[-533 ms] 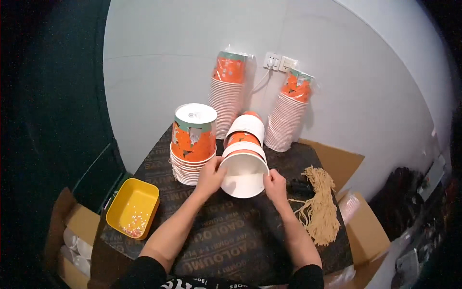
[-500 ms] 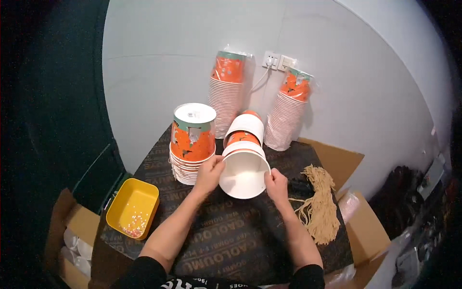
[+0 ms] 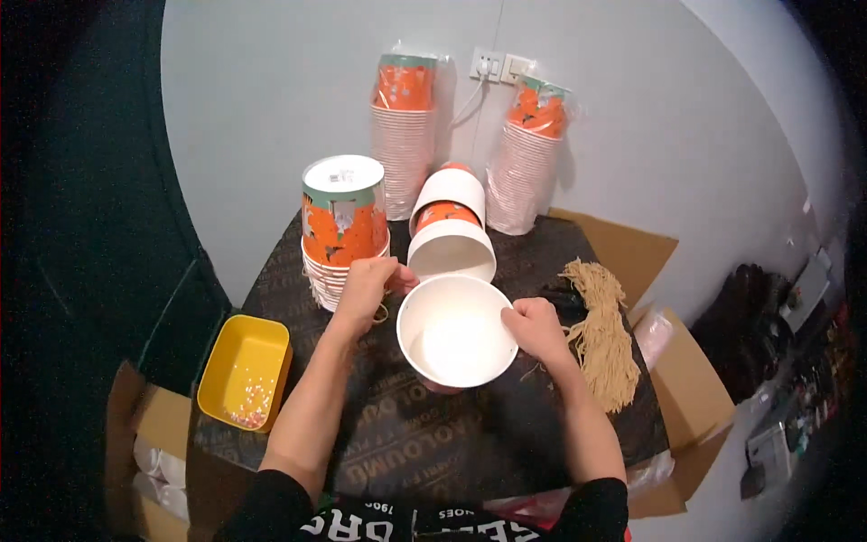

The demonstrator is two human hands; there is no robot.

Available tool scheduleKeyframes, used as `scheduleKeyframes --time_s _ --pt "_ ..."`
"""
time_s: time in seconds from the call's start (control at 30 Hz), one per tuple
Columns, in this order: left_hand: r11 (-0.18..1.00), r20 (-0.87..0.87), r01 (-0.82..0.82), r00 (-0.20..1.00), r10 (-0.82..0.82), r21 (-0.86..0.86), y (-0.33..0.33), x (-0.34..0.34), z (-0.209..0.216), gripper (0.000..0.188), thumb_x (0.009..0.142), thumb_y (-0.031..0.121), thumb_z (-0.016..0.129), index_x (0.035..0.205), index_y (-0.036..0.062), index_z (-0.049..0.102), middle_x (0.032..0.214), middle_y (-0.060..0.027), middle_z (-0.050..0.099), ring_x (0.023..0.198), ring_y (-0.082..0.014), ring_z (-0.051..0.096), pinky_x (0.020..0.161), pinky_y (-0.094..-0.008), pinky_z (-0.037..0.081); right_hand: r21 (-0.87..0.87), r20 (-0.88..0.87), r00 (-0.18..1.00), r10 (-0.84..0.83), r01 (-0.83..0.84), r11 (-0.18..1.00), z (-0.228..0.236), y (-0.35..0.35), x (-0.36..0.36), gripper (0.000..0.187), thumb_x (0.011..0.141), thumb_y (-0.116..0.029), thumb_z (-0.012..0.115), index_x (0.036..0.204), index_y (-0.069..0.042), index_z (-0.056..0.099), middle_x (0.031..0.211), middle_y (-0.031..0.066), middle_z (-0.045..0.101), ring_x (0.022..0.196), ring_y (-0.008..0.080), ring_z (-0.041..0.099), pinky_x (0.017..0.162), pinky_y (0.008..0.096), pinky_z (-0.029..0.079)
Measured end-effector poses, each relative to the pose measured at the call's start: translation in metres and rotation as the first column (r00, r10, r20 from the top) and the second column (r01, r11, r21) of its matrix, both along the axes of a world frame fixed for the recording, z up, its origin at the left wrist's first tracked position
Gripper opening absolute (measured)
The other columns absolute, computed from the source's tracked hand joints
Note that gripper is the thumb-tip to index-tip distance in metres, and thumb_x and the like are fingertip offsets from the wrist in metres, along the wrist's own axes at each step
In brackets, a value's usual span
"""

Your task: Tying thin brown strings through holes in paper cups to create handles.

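Observation:
A white-lined paper bucket (image 3: pixel 456 334) tilts its open mouth toward me above the near table. My right hand (image 3: pixel 535 330) grips its right rim, thumb on the edge. My left hand (image 3: pixel 368 287) is at the bucket's upper left rim, fingers bent together; whatever they pinch is hidden. A thin tan cord loop shows just below that hand. Behind lies a row of nested buckets (image 3: pixel 447 215) on their sides, one open mouth facing me. Left of them stands an upside-down stack of orange and green buckets (image 3: pixel 343 230), white rims at the bottom.
A yellow tray (image 3: pixel 214 375) with small pale beads sits at the left edge. A bundle of tan cords (image 3: pixel 603 348) lies at the right. Two plastic-wrapped bucket stacks (image 3: pixel 404 144) lean by the wall, below a socket with a plug (image 3: pixel 485 68). Cardboard boxes (image 3: pixel 691 388) flank the table.
The front bucket has come away from the lying row toward me, held in my right hand. My left hand has shifted to its upper left edge. The view has tilted slightly.

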State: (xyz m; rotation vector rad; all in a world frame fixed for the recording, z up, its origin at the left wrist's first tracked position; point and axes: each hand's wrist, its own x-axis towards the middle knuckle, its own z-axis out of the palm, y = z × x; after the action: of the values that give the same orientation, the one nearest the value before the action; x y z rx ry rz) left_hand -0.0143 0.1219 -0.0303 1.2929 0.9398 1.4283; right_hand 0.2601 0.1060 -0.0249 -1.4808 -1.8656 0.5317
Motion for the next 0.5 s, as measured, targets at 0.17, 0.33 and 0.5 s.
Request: scheduleKeyframes --time_s 0.17,0.33,0.5 --pt "0.999 -0.069 0.025 0.997 -0.027 -0.030 -0.007 0.002 0.005 0.033 0.093 0.019 0.047 0.082 -0.0051 0.066 0.077 -0.0108 0.068 0.069 -0.0161 0.064 0.069 -0.0278 0.052 -0.251 -0.201 0.979 -0.029 -0.023 0.968 0.010 -0.013 0.001 0.046 0.094 -0.036 0.048 0.074 0.003 0.062 0.060 0.0050 0.061 0.050 0.0128 0.059 0.044 0.0261 0.047" --pt "1.000 -0.091 -0.006 0.996 0.006 0.002 -0.010 0.009 0.007 0.028 0.092 0.014 0.049 0.081 -0.0060 0.066 0.077 -0.0098 0.067 0.070 -0.0164 0.063 0.068 -0.0286 0.052 -0.201 -0.364 0.927 -0.086 0.011 0.979 -0.006 -0.015 0.033 0.038 0.095 -0.031 0.048 0.083 0.002 0.062 0.075 0.0061 0.065 0.055 0.0125 0.062 0.047 0.0267 0.049" --pt "0.996 -0.196 -0.075 0.977 0.084 0.055 -0.013 -0.007 0.009 0.028 0.091 0.016 0.050 0.082 -0.0051 0.066 0.077 -0.0092 0.067 0.069 -0.0164 0.063 0.067 -0.0295 0.052 -0.094 -0.382 0.918 -0.105 0.074 0.993 -0.022 -0.022 0.068 0.022 0.094 -0.017 0.051 0.084 -0.001 0.060 0.076 0.0043 0.064 0.059 0.0101 0.061 0.054 0.0255 0.048"
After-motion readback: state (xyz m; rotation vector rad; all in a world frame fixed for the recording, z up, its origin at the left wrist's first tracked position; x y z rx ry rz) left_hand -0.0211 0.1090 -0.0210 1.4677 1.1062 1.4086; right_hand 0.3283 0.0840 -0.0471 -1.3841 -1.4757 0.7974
